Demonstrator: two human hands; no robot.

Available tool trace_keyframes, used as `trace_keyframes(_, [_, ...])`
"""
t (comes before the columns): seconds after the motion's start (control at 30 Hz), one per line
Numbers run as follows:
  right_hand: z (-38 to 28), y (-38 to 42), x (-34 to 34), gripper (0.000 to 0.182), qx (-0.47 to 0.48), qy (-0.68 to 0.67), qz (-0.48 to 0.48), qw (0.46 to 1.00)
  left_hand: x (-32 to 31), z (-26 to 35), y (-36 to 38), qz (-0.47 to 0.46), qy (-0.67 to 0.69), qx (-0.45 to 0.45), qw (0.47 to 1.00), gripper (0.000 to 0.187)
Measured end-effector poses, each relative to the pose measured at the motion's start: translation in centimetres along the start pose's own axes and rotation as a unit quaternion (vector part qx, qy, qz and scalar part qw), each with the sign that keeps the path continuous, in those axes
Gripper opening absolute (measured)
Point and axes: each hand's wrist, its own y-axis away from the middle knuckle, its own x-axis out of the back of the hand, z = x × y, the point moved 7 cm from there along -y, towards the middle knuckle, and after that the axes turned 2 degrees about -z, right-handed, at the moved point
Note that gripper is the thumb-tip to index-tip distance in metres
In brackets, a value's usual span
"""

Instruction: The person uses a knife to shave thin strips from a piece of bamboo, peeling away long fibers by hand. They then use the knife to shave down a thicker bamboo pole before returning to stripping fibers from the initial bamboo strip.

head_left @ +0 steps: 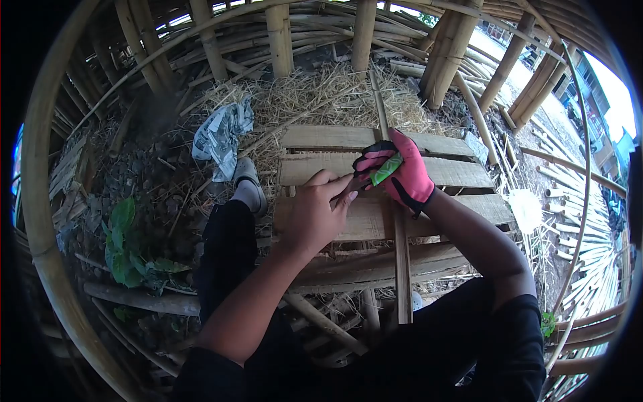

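Observation:
My left hand, bare, has its fingers drawn together, their tips meeting the fingers of my other hand; whatever they hold is hidden. My right hand wears a pink and black glove and is closed around a small green patterned object, whose kind I cannot tell. Beneath the glove a long split bamboo strip runs away from me across a slatted wooden bench. Its near end sticks out over the bench's front edge, between my legs.
Straw covers the ground behind the bench, with thick bamboo posts beyond. A crumpled printed cloth or sack lies by my left shoe. A leafy plant grows at left. Many cut bamboo poles lie at right.

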Motion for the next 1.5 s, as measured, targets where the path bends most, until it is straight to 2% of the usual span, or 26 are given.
trace_keyframes(0.17, [0.1,0.0,-0.1,0.064,-0.002,-0.007,-0.007,1.000,0.0,0.1,0.0,-0.003,-0.013,0.001,1.000,0.030])
trace_keyframes(0.47, [0.1,0.2,-0.7,0.070,0.000,0.061,0.012,0.998,0.1,-0.1,0.1,0.003,-0.021,-0.001,1.000,0.031])
trace_keyframes(0.57, [0.1,-0.1,-0.7,0.073,0.028,0.123,0.011,0.992,-0.1,-0.5,0.2,-0.002,-0.030,0.003,1.000,0.031])
trace_keyframes(0.77, [0.0,0.4,-1.7,0.077,0.052,0.131,0.062,0.988,0.5,0.2,0.2,0.008,-0.046,0.008,0.999,0.031])
trace_keyframes(0.87, [-1.1,0.3,-0.4,0.079,0.097,0.189,0.111,0.971,0.7,0.1,0.0,0.013,-0.021,0.019,1.000,0.032])
trace_keyframes(0.97, [-2.0,1.0,-2.2,0.079,0.039,0.251,0.098,0.962,0.7,-0.3,0.0,0.025,0.010,0.025,0.999,0.033])
trace_keyframes(1.03, [-2.1,0.9,-2.0,0.078,0.027,0.241,0.159,0.957,0.9,-0.2,0.0,0.031,0.024,0.020,0.999,0.033])
trace_keyframes(1.13, [-1.5,0.8,-1.6,0.075,0.048,0.233,0.166,0.957,0.9,-0.3,0.0,0.039,0.034,0.020,0.998,0.034])
trace_keyframes(1.2, [-1.5,0.9,-1.2,0.074,0.063,0.258,0.178,0.948,1.0,-0.4,0.0,0.064,0.047,-0.020,0.997,0.034])
trace_keyframes(1.27, [-2.0,1.0,-1.1,0.074,0.077,0.284,0.188,0.937,0.8,-0.7,0.1,0.052,0.066,-0.006,0.996,0.033])
trace_keyframes(1.33, [-2.4,1.2,-1.9,0.062,0.061,0.335,0.154,0.928,0.8,-0.6,0.1,0.041,0.087,0.009,0.995,0.032])
trace_keyframes(1.4, [-2.9,1.6,-2.8,0.061,0.063,0.351,0.152,0.922,0.9,0.2,0.2,0.018,-0.005,-0.018,1.000,0.030])
trace_keyframes(1.5, [-2.8,1.6,-2.9,0.062,0.071,0.338,0.161,0.925,0.8,0.2,0.1,0.043,0.028,-0.031,0.998,0.028])
